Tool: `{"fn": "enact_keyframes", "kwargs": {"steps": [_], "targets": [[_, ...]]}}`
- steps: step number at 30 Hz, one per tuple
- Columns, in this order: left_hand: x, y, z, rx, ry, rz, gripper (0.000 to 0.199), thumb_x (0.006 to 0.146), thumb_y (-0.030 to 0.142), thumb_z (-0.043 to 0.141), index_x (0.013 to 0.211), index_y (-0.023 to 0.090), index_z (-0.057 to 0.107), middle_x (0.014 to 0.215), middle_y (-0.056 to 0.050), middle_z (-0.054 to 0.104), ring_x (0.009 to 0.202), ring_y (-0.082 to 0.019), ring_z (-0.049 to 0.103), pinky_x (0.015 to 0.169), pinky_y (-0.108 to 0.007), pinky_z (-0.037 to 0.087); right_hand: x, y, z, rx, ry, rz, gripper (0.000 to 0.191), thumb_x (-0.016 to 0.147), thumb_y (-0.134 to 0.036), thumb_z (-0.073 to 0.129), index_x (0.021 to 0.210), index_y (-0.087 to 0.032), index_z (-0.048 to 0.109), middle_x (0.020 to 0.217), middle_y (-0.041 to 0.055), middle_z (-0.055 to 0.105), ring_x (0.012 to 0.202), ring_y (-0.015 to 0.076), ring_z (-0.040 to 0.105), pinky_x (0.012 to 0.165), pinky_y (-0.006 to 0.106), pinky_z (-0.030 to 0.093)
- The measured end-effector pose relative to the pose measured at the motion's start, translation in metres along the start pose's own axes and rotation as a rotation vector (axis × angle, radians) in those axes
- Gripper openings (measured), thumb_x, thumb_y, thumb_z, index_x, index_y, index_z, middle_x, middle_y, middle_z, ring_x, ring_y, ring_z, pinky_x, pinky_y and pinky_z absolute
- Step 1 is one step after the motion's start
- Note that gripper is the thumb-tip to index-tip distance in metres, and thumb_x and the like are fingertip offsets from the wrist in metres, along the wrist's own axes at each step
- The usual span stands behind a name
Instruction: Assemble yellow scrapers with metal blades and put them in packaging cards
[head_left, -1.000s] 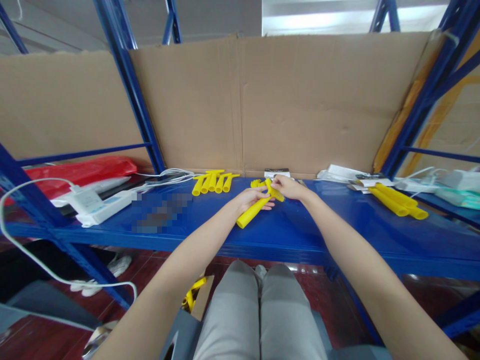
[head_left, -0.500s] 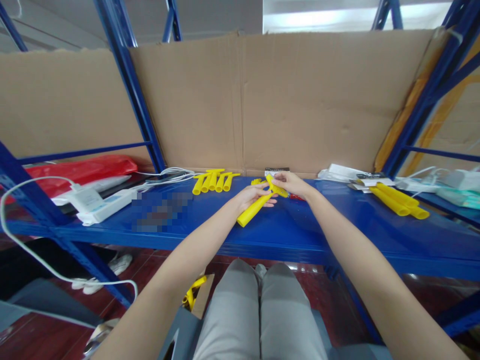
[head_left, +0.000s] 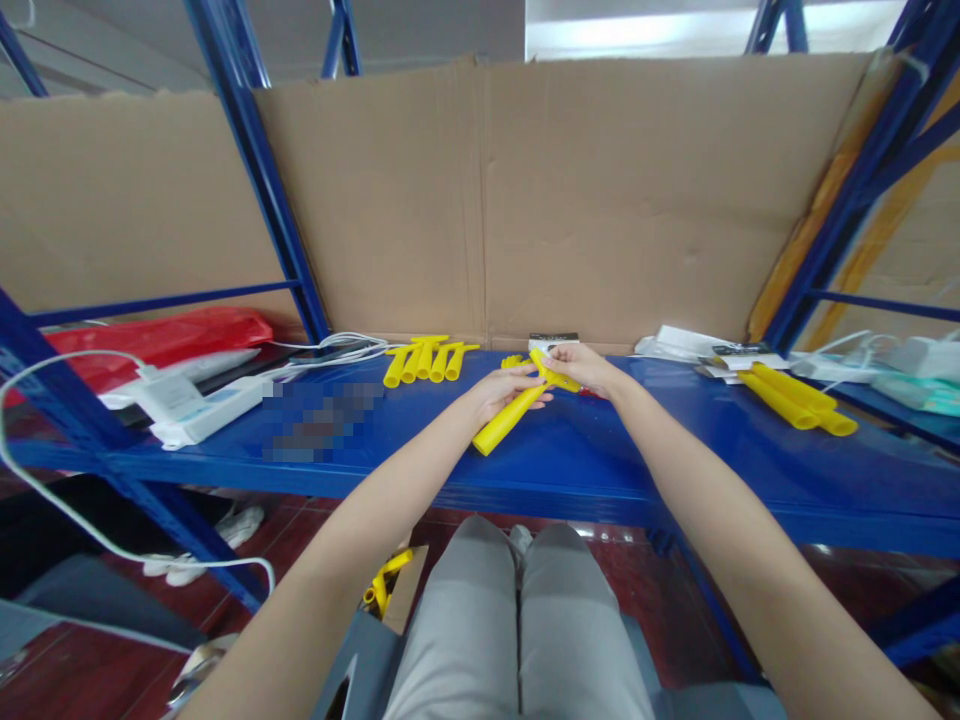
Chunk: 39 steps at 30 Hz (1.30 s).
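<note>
Over the blue shelf I hold a yellow T-shaped piece with a hollow tubular handle [head_left: 504, 425], its open end tilted down toward me. My left hand [head_left: 504, 390] is closed around it just below the crosspiece. The fingers of my right hand [head_left: 579, 366] pinch the crosspiece, and its right end shows small dark marks. Whether a smaller part sits between those fingers is hidden. Small yellow pieces [head_left: 513, 361] lie just behind my left hand, and something red is partly covered under my right hand.
Several similar yellow T-shaped pieces [head_left: 424, 360] stand in a row at the back left. More yellow tubes [head_left: 799, 400] lie on the right. A white power strip [head_left: 214, 412] and cables sit left. Cardboard [head_left: 615, 200] walls the back. A box of yellow parts [head_left: 405, 590] is below.
The yellow piece stays in both hands. Its crosspiece has turned slightly, with the right end showing a little more; otherwise the hands have barely moved.
</note>
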<state>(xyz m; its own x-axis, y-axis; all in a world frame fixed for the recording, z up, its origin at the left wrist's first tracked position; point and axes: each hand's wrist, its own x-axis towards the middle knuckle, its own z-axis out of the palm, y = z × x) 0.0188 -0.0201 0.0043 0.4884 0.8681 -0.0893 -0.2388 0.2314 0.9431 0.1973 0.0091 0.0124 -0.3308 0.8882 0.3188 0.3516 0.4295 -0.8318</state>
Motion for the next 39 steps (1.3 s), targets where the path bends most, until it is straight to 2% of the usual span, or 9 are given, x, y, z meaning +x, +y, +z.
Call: {"fn": "enact_keyframes", "kwargs": {"steps": [4, 12, 19, 24, 29, 32, 34, 36, 39], "targets": [[0.002, -0.001, -0.002, 0.056, 0.049, 0.005, 0.045, 0.076, -0.003, 0.066, 0.118, 0.011, 0.060, 0.095, -0.012, 0.073, 0.066, -0.018, 0.072, 0.071, -0.033, 0.061, 0.000, 0.002, 0.003, -0.057, 0.031, 0.044, 0.051, 0.061, -0.065, 0.072, 0.065, -0.019, 0.052, 0.057, -0.0037, 0.050, 0.051, 0.0083, 0.038, 0.047, 0.023, 0.028], [0.004, -0.001, -0.005, 0.064, 0.057, -0.032, 0.040, 0.074, -0.005, 0.066, 0.111, 0.009, 0.061, 0.083, -0.011, 0.072, 0.062, -0.021, 0.072, 0.063, -0.033, 0.060, 0.000, 0.008, 0.004, -0.075, -0.022, 0.072, 0.050, 0.063, -0.067, 0.068, 0.070, -0.020, 0.054, 0.063, -0.0024, 0.055, 0.057, 0.0106, 0.046, 0.051, 0.023, 0.034], [0.005, -0.003, -0.005, 0.053, 0.083, -0.059, 0.038, 0.077, -0.005, 0.060, 0.112, 0.009, 0.059, 0.079, -0.009, 0.070, 0.059, -0.020, 0.070, 0.061, -0.031, 0.059, 0.000, 0.008, 0.006, -0.063, -0.033, 0.028, 0.044, 0.066, -0.060, 0.069, 0.074, -0.019, 0.057, 0.069, -0.0010, 0.060, 0.065, 0.0129, 0.053, 0.061, 0.025, 0.041], [0.006, -0.003, -0.006, 0.046, 0.099, -0.068, 0.033, 0.078, -0.005, 0.058, 0.107, 0.010, 0.058, 0.077, -0.008, 0.069, 0.058, -0.019, 0.070, 0.059, -0.030, 0.058, 0.002, 0.008, 0.008, -0.135, -0.028, -0.002, 0.040, 0.072, -0.057, 0.065, 0.074, -0.018, 0.058, 0.069, -0.0005, 0.060, 0.065, 0.0129, 0.053, 0.063, 0.025, 0.042], [0.009, -0.004, -0.009, 0.025, 0.093, -0.073, 0.032, 0.075, -0.005, 0.063, 0.102, 0.010, 0.058, 0.075, -0.007, 0.068, 0.059, -0.021, 0.070, 0.059, -0.032, 0.059, 0.005, 0.009, 0.004, -0.208, 0.090, 0.035, 0.030, 0.083, -0.046, 0.057, 0.074, -0.018, 0.058, 0.071, 0.0024, 0.062, 0.062, 0.0130, 0.052, 0.056, 0.024, 0.041], [0.008, -0.003, -0.009, 0.016, 0.093, -0.067, 0.030, 0.074, -0.005, 0.063, 0.100, 0.010, 0.058, 0.075, -0.008, 0.068, 0.059, -0.021, 0.070, 0.056, -0.030, 0.058, 0.007, 0.011, -0.008, -0.203, 0.173, 0.095, 0.021, 0.085, -0.037, 0.058, 0.076, -0.018, 0.059, 0.072, 0.0047, 0.065, 0.057, 0.0125, 0.053, 0.055, 0.024, 0.043], [0.008, -0.003, -0.008, 0.013, 0.098, -0.066, 0.031, 0.074, -0.006, 0.063, 0.101, 0.010, 0.058, 0.075, -0.008, 0.068, 0.058, -0.022, 0.070, 0.055, -0.030, 0.058, 0.009, 0.015, -0.021, -0.227, 0.272, 0.126, 0.017, 0.084, -0.032, 0.059, 0.077, -0.017, 0.060, 0.072, 0.0060, 0.067, 0.058, 0.0131, 0.055, 0.057, 0.024, 0.045], [0.007, -0.003, -0.008, 0.012, 0.103, -0.066, 0.035, 0.074, -0.006, 0.064, 0.104, 0.010, 0.058, 0.076, -0.008, 0.068, 0.059, -0.022, 0.070, 0.055, -0.030, 0.058, 0.008, 0.020, -0.035, -0.328, 0.391, 0.177, 0.013, 0.083, -0.027, 0.059, 0.076, -0.017, 0.062, 0.074, 0.0076, 0.068, 0.062, 0.0152, 0.059, 0.061, 0.026, 0.048], [0.006, -0.002, -0.007, 0.022, 0.115, -0.067, 0.041, 0.074, -0.005, 0.063, 0.112, 0.011, 0.057, 0.079, -0.009, 0.069, 0.060, -0.022, 0.071, 0.057, -0.031, 0.059, 0.003, 0.027, -0.053, -0.554, 0.449, 0.236, 0.012, 0.080, -0.021, 0.057, 0.079, -0.015, 0.068, 0.079, 0.0104, 0.071, 0.072, 0.0197, 0.064, 0.070, 0.030, 0.049]]}}
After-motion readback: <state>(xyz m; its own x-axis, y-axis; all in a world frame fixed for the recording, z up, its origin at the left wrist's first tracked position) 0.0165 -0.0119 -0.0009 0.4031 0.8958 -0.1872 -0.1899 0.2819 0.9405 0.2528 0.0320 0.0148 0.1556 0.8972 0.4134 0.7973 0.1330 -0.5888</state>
